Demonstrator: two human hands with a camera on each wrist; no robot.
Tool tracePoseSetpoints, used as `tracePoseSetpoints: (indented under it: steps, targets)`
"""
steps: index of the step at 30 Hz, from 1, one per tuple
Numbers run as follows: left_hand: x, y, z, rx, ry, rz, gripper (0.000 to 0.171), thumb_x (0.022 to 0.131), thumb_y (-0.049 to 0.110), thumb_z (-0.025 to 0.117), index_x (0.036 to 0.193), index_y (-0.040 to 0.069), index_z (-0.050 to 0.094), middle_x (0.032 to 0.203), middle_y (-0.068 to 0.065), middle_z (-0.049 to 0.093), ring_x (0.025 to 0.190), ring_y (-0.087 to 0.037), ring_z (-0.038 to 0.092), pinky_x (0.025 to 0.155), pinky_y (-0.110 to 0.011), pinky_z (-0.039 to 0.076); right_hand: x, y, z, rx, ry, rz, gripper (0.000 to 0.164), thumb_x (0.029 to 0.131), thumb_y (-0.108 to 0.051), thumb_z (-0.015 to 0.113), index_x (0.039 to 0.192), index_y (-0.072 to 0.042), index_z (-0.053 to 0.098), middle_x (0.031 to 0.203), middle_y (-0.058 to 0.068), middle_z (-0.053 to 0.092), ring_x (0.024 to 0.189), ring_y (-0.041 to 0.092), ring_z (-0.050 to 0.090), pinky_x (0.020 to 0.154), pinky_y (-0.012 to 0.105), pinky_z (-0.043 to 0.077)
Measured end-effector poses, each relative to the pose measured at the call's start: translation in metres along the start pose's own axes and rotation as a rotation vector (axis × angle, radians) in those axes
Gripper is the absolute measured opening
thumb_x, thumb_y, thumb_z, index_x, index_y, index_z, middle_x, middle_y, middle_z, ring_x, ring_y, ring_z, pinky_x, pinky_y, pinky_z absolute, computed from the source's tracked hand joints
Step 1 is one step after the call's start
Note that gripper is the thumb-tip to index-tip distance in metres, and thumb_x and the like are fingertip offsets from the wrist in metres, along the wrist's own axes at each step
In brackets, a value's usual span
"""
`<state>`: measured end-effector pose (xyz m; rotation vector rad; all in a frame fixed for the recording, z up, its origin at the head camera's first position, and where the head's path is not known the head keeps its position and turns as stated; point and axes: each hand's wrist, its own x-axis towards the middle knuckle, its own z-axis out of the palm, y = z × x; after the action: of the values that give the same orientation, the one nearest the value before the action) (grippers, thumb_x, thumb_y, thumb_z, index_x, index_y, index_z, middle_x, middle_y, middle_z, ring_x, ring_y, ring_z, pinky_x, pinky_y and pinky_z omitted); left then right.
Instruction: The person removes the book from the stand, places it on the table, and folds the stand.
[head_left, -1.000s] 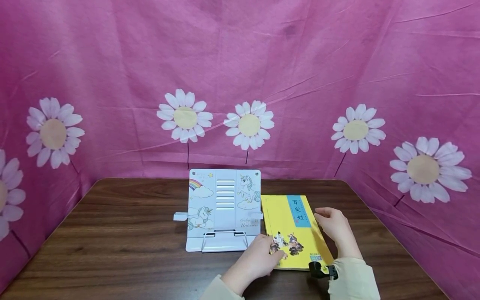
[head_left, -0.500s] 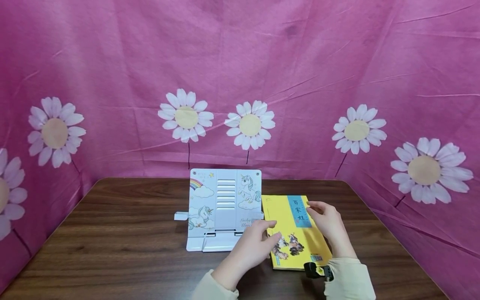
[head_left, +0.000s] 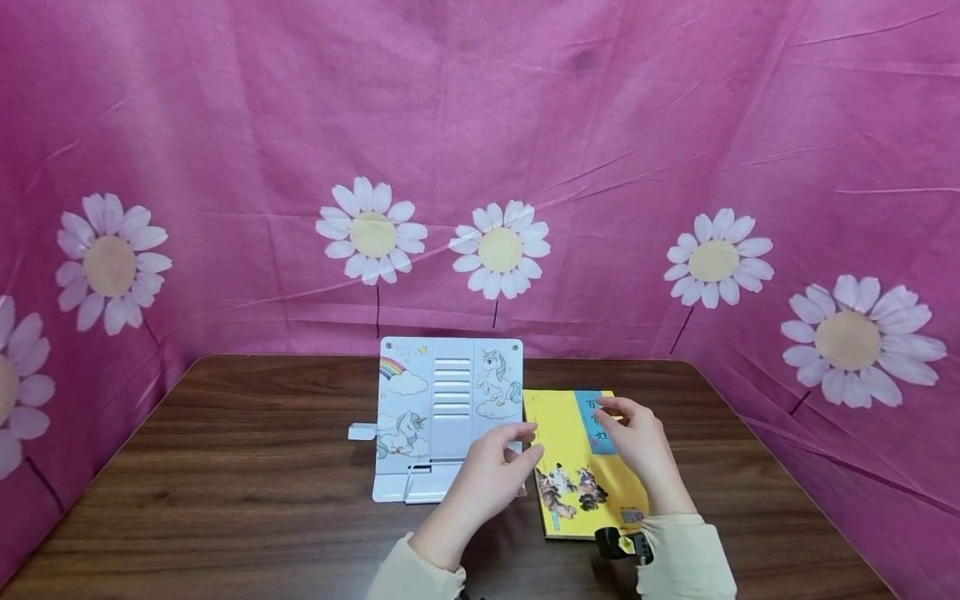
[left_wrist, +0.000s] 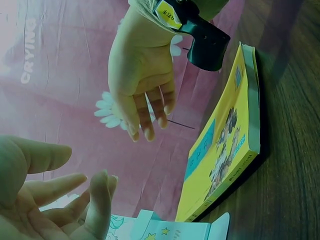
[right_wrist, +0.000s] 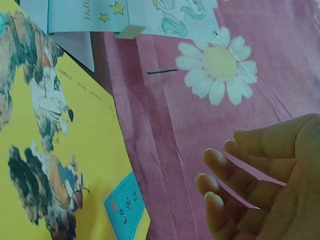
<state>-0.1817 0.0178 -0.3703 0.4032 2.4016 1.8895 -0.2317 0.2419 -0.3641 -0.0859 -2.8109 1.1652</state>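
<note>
A yellow book (head_left: 558,417) with a blue title panel lies flat on the wooden table, just right of a white unicorn book stand (head_left: 450,392). My left hand (head_left: 491,471) hovers before the stand's lower right corner, holding nothing, its fingers loosely bent. Over the book's right side is my right hand (head_left: 637,437), also holding nothing. In the left wrist view, space shows between the right hand (left_wrist: 142,85) and the book (left_wrist: 220,145). The right wrist view has the relaxed fingers (right_wrist: 220,165) apart from the book (right_wrist: 95,130). The left hand hides part of the stand's wire ledge.
The brown wooden table (head_left: 225,467) stretches to both sides. Behind it hangs a pink curtain (head_left: 600,100) printed with white daisies. A small clear-white tab (head_left: 362,431) sticks out from the stand's left side. A black wrist camera (head_left: 618,543) sits at the right cuff.
My left hand has left the book's lower left edge and risen toward the stand. My right hand has shifted left from beside the book to over it. Book and stand stay put.
</note>
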Motion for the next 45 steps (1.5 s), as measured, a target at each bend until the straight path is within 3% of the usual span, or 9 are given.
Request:
tracePoseSetpoints:
  steps: [8,13,21,28,37,45]
  targets:
    - [0.002,-0.003,-0.001,-0.019,0.000,-0.027,0.043,0.095,0.021,0.064,0.134,0.003,0.059,0.123,-0.016,0.065,0.067,-0.011,0.060,0.058,-0.033,0.057,-0.001,-0.004,0.005,0.012,-0.002,-0.006,0.039,0.100,-0.023,0.056,0.133,-0.003,0.060,0.127,0.021,0.061,0.102,0.031,0.061,0.066,0.029,0.047]
    - [0.004,-0.006,-0.002,-0.015,0.006,-0.041,0.043,0.095,0.023,0.064,0.134,0.005,0.058,0.126,-0.017,0.064,0.072,-0.012,0.061,0.058,-0.030,0.056,-0.001,-0.006,0.007,0.029,-0.013,-0.016,0.040,0.100,-0.023,0.056,0.134,-0.002,0.059,0.126,0.021,0.061,0.097,0.029,0.062,0.065,0.029,0.049]
    - [0.007,-0.012,-0.008,-0.022,0.030,-0.058,0.043,0.096,0.023,0.063,0.135,0.006,0.058,0.127,-0.017,0.064,0.085,-0.025,0.066,0.058,-0.029,0.056,-0.001,-0.007,0.008,0.027,-0.015,-0.026,0.039,0.100,-0.022,0.056,0.134,-0.003,0.060,0.123,0.019,0.062,0.094,0.026,0.062,0.064,0.029,0.049]
    - [0.009,-0.014,-0.014,-0.031,0.055,-0.038,0.044,0.096,0.021,0.063,0.135,0.001,0.056,0.127,-0.020,0.063,0.086,-0.031,0.067,0.057,-0.029,0.057,-0.001,-0.010,0.010,0.025,-0.012,-0.031,0.038,0.100,-0.021,0.056,0.133,-0.003,0.060,0.119,0.019,0.063,0.089,0.025,0.060,0.063,0.030,0.047]
    - [0.012,-0.014,-0.025,-0.056,0.094,-0.031,0.043,0.096,0.019,0.063,0.135,0.002,0.057,0.129,-0.022,0.062,0.083,-0.029,0.064,0.058,-0.030,0.058,-0.003,-0.015,0.011,0.015,-0.019,-0.061,0.039,0.100,-0.025,0.059,0.132,-0.002,0.061,0.117,0.018,0.066,0.095,0.026,0.061,0.064,0.029,0.045]
    - [0.013,-0.017,-0.041,-0.059,0.153,-0.043,0.042,0.097,0.019,0.062,0.135,0.002,0.058,0.129,-0.021,0.062,0.089,-0.031,0.065,0.062,-0.036,0.060,-0.003,-0.017,0.019,0.015,-0.011,-0.078,0.036,0.099,-0.022,0.060,0.129,-0.004,0.064,0.113,0.015,0.068,0.082,0.019,0.056,0.063,0.029,0.043]
